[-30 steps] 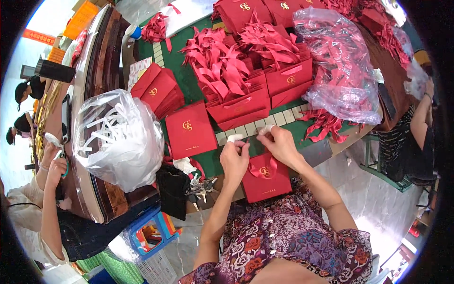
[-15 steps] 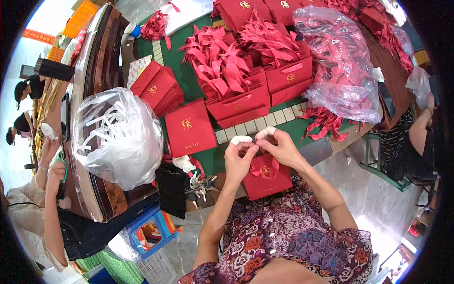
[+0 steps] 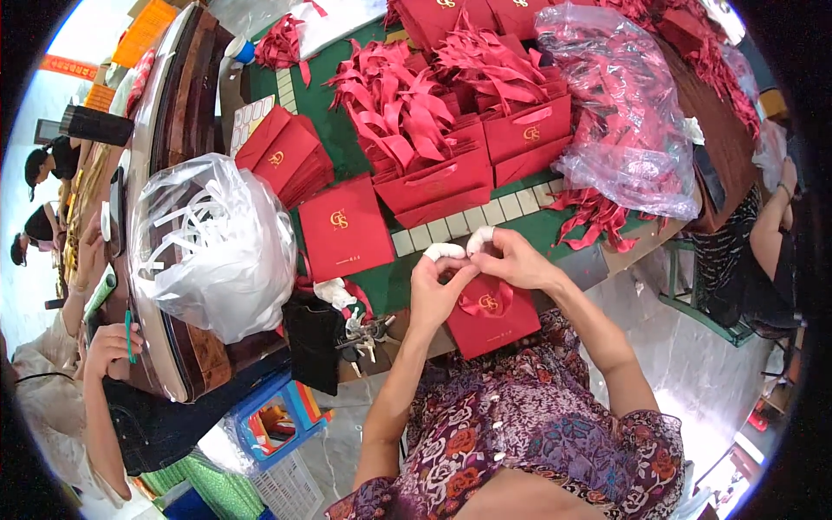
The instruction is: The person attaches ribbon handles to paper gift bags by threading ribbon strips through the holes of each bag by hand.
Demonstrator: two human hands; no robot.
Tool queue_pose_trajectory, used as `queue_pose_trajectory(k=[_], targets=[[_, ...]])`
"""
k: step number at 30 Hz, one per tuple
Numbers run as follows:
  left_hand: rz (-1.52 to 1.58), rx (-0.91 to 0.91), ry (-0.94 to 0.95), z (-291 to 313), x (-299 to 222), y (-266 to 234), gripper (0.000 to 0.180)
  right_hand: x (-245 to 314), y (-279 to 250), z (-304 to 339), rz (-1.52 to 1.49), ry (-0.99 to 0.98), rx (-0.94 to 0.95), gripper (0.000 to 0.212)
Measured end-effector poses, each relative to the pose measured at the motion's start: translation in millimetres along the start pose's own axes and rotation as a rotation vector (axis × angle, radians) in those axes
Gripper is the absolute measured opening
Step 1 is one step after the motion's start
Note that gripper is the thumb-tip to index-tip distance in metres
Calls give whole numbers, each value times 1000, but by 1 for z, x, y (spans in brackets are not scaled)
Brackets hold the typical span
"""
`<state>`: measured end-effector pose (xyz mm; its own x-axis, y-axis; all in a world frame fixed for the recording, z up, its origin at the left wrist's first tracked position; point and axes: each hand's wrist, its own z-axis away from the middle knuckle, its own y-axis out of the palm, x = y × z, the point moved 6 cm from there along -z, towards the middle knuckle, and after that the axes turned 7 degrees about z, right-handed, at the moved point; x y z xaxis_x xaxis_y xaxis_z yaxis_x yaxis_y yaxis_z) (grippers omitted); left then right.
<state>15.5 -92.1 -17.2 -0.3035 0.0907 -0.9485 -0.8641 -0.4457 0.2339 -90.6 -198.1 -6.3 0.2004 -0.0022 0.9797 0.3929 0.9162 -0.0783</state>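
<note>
A small red paper gift bag (image 3: pixel 492 334) with gold print lies at the table's near edge, in front of my body. Its red ribbon handle (image 3: pixel 488 302) droops over its front. At the bag's upper edge, my left hand (image 3: pixel 439 286) pinches with thumb and index finger. My right hand (image 3: pixel 513 260) pinches there too, and the fingertips of both hands meet. Each index finger has a white wrap on it. What lies between the fingertips is too small and hidden to make out. Left of my hands lies a larger flat red bag (image 3: pixel 347 238).
Standing bags (image 3: pixel 442 186) full of red ribbons fill the table's middle. Clear plastic (image 3: pixel 624 113) wraps more ribbons at right. A plastic bag of white ribbons (image 3: pixel 217 260) stands left, with keys (image 3: pixel 368 338) nearby. At far left, a co-worker's hand (image 3: pixel 113 347) holds green-handled scissors (image 3: pixel 132 336).
My right hand has shifted slightly left and up, bringing the fingertips closer together. The co-worker's hand with the scissors has lowered, and a green-and-white item now shows by their other arm.
</note>
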Motion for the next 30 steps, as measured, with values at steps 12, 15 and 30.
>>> queue_pose_trajectory(k=[12, 15, 30], targets=[[-490, 54, 81, 54, -12, 2, 83, -12, -42, -1, -77, -50, -510, 8], [-532, 87, 100, 63, -26, -1, 79, 7, -46, -5, -23, -67, -576, 9], [-256, -296, 101, 91, -49, -43, 43, 40, -39, 28, 495, -83, -613, 31]])
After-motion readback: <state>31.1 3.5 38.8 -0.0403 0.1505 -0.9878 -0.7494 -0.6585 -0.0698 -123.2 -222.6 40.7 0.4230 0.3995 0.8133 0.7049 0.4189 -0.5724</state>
